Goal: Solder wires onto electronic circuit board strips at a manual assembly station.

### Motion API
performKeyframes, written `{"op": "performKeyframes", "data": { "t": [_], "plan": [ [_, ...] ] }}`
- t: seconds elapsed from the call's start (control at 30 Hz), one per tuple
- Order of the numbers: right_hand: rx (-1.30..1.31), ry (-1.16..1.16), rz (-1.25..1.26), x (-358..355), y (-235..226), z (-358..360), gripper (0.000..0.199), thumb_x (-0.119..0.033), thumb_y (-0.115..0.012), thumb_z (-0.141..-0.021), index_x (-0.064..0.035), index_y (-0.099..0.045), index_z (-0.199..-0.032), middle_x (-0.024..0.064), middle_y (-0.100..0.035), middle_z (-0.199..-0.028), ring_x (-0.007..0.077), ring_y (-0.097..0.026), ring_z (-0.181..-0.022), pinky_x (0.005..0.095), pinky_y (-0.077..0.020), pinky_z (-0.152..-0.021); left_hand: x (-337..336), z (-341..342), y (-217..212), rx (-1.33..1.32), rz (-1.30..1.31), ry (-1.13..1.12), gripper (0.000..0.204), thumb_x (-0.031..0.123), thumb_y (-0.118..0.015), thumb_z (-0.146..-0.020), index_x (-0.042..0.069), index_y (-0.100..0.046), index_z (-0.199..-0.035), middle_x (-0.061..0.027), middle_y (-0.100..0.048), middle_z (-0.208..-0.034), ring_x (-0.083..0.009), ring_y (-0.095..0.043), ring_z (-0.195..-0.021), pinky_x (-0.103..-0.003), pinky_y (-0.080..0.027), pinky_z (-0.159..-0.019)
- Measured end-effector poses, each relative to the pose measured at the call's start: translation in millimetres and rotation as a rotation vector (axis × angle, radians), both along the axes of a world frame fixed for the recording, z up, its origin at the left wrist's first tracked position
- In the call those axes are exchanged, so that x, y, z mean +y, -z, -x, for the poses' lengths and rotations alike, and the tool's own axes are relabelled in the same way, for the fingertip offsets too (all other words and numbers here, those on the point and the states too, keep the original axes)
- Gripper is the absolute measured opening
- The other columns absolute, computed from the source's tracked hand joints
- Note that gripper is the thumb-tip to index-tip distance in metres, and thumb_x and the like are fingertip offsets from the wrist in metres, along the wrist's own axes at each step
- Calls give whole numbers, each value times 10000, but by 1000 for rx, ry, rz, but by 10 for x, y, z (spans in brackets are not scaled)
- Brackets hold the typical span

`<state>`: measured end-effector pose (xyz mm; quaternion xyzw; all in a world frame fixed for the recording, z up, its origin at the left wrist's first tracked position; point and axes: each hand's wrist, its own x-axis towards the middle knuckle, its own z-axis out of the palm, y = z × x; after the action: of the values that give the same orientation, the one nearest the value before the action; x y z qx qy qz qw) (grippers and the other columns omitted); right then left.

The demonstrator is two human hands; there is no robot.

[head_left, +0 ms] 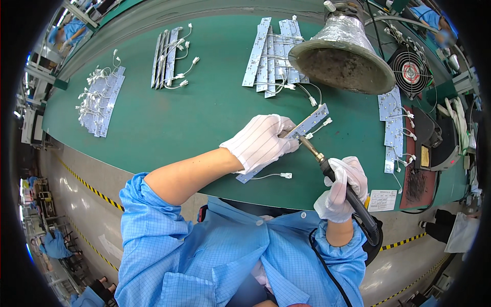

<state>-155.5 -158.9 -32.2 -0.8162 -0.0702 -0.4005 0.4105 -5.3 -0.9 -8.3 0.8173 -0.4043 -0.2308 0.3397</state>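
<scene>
My left hand (pixel 262 140), in a white striped glove, is closed on a narrow pale-blue LED circuit board (pixel 314 118) and holds it tilted above the bench. A short white wire with a plug hangs beside the board. My right hand (pixel 341 190), also gloved, grips the black handle of a soldering iron (pixel 326 165). The iron's metal tip meets the board's lower edge near my left fingers; whether it touches is too small to tell. Partly hidden beneath my left wrist, another LED board (pixel 249 174) lies on the bench with its white plug to the right.
A metal fume hood (pixel 342 59) overhangs the green bench (pixel 204 110). LED boards lie in groups at far left (pixel 105 102), back left (pixel 166 59), back middle (pixel 271 59) and right (pixel 391 128). A round fan (pixel 410 70), iron stand (pixel 445 146) and paper label (pixel 382 200) are at right.
</scene>
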Motion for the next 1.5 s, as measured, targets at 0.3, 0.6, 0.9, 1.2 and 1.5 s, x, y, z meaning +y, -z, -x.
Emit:
{"op": "performKeyframes", "data": {
  "t": [0.3,0.6,0.9,1.2,1.5],
  "plan": [
    [-48,125,232,-22,-39,35,155,-10,-461,-804,58,-528,-926,171,-602,-785,235,-524,-663,342,-443,-622,-4,-22,-80,222,-53,-78,377,293,-621,-781,-23,-645,-986,-215,-645,-859,-346,-615,-782,-374,-488,-733],
    [-52,88,171,7,-53,-1,159,-26,-460,-812,54,-525,-934,171,-610,-799,224,-505,-641,334,-429,-598,-5,-30,-102,280,-48,-99,386,297,-627,-771,-16,-647,-996,-205,-645,-845,-322,-609,-758,-364,-482,-719],
    [-16,68,89,4,-13,23,159,-41,-476,-805,43,-536,-926,165,-607,-793,225,-508,-649,338,-433,-607,-11,-35,-78,307,-65,-100,365,291,-628,-773,-8,-647,-982,-190,-643,-817,-297,-605,-725,-353,-478,-690],
    [-32,20,27,-2,-18,-7,164,-32,-482,-786,42,-533,-923,159,-594,-743,219,-502,-634,322,-422,-583,7,-43,-68,299,-49,-102,377,303,-620,-776,-12,-645,-980,-190,-633,-784,-299,-591,-700,-363,-476,-689],
    [-154,203,58,-85,115,51,155,-11,-472,-831,47,-529,-964,173,-608,-927,244,-561,-668,348,-463,-586,145,-139,-556,-122,-548,214,630,592,-623,-764,11,-668,-1002,-205,-652,-814,-337,-651,-796,-408,-503,-716]
  ]
}}
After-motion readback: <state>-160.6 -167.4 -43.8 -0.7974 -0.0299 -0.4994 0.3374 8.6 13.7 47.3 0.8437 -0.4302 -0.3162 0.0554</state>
